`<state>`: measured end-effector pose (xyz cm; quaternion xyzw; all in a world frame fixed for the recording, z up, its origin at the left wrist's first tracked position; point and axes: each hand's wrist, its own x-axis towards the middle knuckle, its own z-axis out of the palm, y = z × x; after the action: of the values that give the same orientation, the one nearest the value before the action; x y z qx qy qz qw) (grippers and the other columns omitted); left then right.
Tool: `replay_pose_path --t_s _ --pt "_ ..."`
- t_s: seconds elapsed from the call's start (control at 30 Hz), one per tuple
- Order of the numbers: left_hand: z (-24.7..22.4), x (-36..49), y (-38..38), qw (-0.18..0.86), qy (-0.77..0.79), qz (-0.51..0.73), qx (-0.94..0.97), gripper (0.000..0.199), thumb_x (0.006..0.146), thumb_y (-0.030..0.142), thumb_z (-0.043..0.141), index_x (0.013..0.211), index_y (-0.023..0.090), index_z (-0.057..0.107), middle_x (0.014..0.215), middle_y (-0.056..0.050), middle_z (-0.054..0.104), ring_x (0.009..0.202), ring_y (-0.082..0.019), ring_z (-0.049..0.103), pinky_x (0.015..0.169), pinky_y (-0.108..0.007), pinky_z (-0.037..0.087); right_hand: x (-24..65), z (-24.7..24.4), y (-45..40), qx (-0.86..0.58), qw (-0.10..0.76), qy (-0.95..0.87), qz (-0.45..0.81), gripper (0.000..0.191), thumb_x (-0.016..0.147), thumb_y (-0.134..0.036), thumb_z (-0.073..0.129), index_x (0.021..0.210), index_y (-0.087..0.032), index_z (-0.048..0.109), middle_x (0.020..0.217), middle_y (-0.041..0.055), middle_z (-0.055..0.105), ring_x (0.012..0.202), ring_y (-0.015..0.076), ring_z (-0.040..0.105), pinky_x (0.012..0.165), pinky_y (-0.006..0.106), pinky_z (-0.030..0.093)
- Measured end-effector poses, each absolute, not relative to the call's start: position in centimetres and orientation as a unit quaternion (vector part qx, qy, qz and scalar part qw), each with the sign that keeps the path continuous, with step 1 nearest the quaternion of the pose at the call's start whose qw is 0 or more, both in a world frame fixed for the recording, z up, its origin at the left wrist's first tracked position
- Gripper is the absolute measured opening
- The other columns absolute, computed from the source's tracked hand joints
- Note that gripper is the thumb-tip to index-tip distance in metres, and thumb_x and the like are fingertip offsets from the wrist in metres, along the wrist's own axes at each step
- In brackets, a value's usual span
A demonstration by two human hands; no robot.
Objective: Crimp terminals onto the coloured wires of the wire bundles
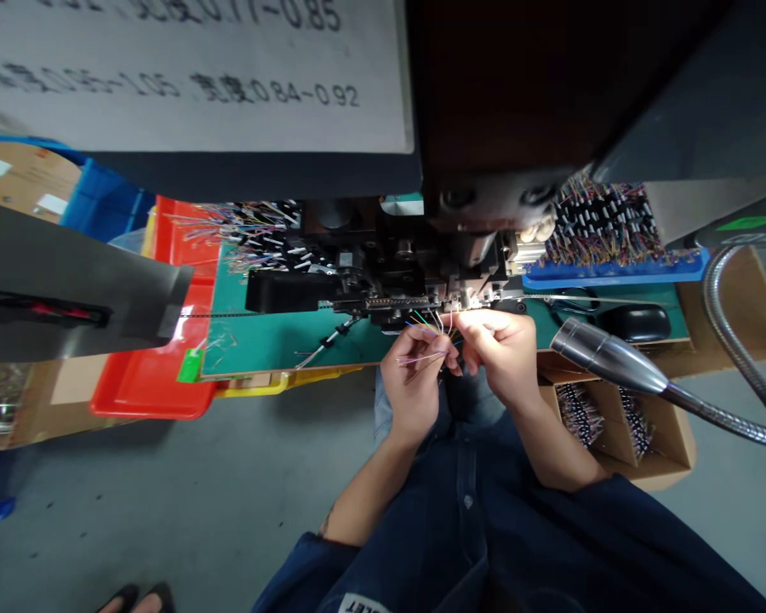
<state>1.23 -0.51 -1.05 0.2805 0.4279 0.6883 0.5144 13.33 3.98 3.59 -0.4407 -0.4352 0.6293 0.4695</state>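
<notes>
My left hand (412,379) pinches a bundle of thin multicoloured wires (429,334) between thumb and fingers. My right hand (490,349) grips the same bundle closer to the jaws of a black wire crimping machine (389,272). The fingertips sit just below the machine's metal crimping head (469,298). A thin strip of terminals (383,302) runs sideways through the machine. Part of the wire bundle is hidden by my fingers.
A green work mat (281,340) lies under the machine, with a red tray (159,379) to the left. Wire bundles stand in a blue rack (613,247) at right. A gooseneck lamp (606,358) reaches over a cardboard box (619,426) of wires.
</notes>
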Motion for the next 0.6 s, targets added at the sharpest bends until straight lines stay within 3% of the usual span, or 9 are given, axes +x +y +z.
replay_pose_path --t_s 0.1,0.17,0.4,0.6 --pt "-1.3 1.1 -0.6 0.525 0.416 0.683 0.292 0.025 0.106 0.038 0.091 0.095 0.022 0.075 0.077 0.002 0.072 0.059 -0.012 0.069 0.057 -0.024 0.063 13.5 4.2 3.9 -0.434 0.466 -0.462 0.617 0.028 0.101 -0.052 0.091 0.106 -0.025 0.095 0.058 -0.0007 0.070 0.046 0.0164 0.060 0.048 0.033 0.060" --pt "-1.5 1.1 -0.7 0.530 0.418 0.676 0.296 0.025 0.105 0.038 0.092 0.096 0.023 0.075 0.076 0.003 0.072 0.057 -0.012 0.068 0.056 -0.025 0.063 13.7 4.4 3.9 -0.433 0.465 -0.467 0.614 0.030 0.101 -0.055 0.091 0.101 -0.025 0.094 0.060 0.0005 0.071 0.047 0.0165 0.060 0.046 0.033 0.059" --pt "-1.3 1.0 -0.8 0.515 0.456 0.669 0.283 0.034 0.100 0.041 0.097 0.091 0.022 0.071 0.078 0.002 0.076 0.059 -0.012 0.071 0.055 -0.023 0.063 14.0 3.2 4.0 -0.431 0.454 -0.441 0.643 0.037 0.103 -0.057 0.089 0.088 -0.024 0.088 0.050 -0.0052 0.059 0.042 0.0142 0.052 0.048 0.032 0.059" --pt "-1.0 0.8 -0.7 0.502 0.450 0.682 0.285 0.032 0.100 0.042 0.097 0.091 0.022 0.074 0.078 0.002 0.075 0.062 -0.011 0.071 0.056 -0.020 0.062 13.4 3.0 3.8 -0.427 0.481 -0.424 0.638 0.034 0.100 -0.054 0.090 0.088 -0.023 0.089 0.051 -0.0047 0.062 0.041 0.0127 0.051 0.049 0.030 0.057"
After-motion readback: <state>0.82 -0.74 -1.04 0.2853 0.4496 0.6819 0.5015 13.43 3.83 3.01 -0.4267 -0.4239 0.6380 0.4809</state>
